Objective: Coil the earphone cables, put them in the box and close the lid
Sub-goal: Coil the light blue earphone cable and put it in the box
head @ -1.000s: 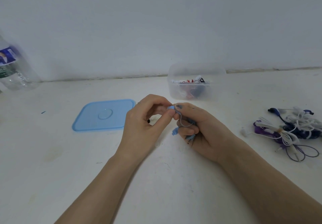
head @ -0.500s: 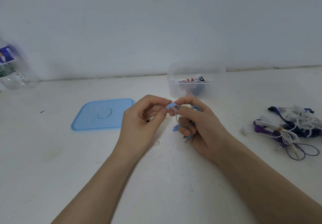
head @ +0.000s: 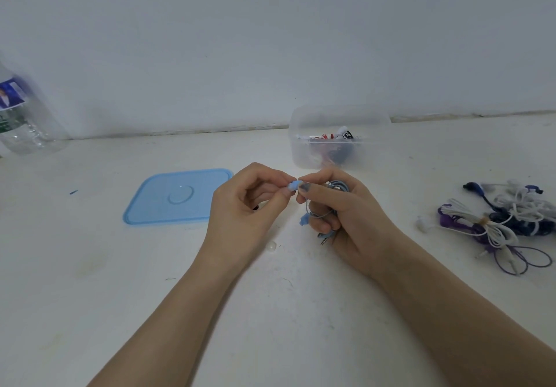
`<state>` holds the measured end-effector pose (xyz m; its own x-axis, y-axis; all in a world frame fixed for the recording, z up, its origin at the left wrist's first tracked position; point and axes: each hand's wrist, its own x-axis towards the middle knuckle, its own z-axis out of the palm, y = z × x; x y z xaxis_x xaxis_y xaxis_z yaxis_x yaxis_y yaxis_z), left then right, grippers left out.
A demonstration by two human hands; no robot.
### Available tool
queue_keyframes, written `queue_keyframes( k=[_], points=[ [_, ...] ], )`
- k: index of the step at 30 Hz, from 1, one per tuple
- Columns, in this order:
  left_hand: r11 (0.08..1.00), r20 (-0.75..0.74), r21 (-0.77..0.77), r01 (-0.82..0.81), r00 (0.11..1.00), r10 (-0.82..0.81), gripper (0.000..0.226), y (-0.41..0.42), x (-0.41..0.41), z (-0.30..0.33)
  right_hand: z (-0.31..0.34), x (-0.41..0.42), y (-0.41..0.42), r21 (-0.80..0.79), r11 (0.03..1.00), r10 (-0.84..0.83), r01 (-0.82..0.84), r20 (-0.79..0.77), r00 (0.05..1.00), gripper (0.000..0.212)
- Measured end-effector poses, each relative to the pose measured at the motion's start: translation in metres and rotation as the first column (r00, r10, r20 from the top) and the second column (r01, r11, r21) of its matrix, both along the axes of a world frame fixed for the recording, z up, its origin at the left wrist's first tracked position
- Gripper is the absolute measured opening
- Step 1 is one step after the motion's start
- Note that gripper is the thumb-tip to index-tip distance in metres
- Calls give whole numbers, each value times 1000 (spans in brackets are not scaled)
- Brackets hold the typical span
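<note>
Two hands working one blue earphone

Both hands are meeting at the middle of the table (head: pixel 270 326), just in front of the box (head: pixel 340 121). The left hand (head: pixel 243 209) is pinching a pale blue earbud (head: pixel 292 185) between thumb and forefinger, its other fingers curled in. The right hand (head: pixel 346 215) is gripping the rest of that earphone — a grey-blue cable (head: pixel 338 185) wound into a small coil that is showing above the knuckles, with loose loops passing under the fingers. A second blue bud (head: pixel 304 220) is hanging below the right fingers, and a metal plug (head: pixel 324 240) is poking out near the palm. The right thumbnail, dark-painted, is pressing right beside the pinched earbud.

The box is standing open, clear and frosted, close behind the hands near the wall (head: pixel 270 40). Earphones are already lying in it: white, red and dark pieces are showing through its side. Its lid (head: pixel 177 197) — light blue, rounded corners, a raised ring at its centre — is lying flat on the table to the left, just beside the left hand.

Well to the right, a pile (head: pixel 505 221) of earphones is lying tangled: white, purple and dark blue cables, some bundled, some trailing in loose loops. A small clear ear tip (head: pixel 271 246) is sitting on the table between the wrists. A plastic bottle (head: pixel 21 115) is standing at the far left edge, blurred.
</note>
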<state>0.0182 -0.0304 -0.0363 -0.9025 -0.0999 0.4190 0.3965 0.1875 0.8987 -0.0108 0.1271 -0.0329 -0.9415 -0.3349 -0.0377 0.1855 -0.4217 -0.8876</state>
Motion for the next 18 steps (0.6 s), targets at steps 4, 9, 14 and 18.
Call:
queue_keyframes(
  k=[4, 9, 14, 18],
  points=[
    [992, -26, -124, 6, 1000, -9, 11, -3, -1, -3, 0, 0, 0, 0, 1000, -1, 1, 4, 1000, 13],
    [985, -63, -171, -14, 998, 3, 12, -4, -2, -5, 0, 0, -1, 5, 1000, -1, 1, 3, 1000, 14],
    [997, -15, -73, 17, 1000, -18, 12, -2, -1, -4, 0, -1, 0, 14, 1000, -3, 3, -9, 1000, 8],
    [999, 63, 29, 25, 998, -27, 12, 1, -1, 0, -1, -2, 2, 25, 1000, 11, -11, -16, 1000, 6]
  ],
)
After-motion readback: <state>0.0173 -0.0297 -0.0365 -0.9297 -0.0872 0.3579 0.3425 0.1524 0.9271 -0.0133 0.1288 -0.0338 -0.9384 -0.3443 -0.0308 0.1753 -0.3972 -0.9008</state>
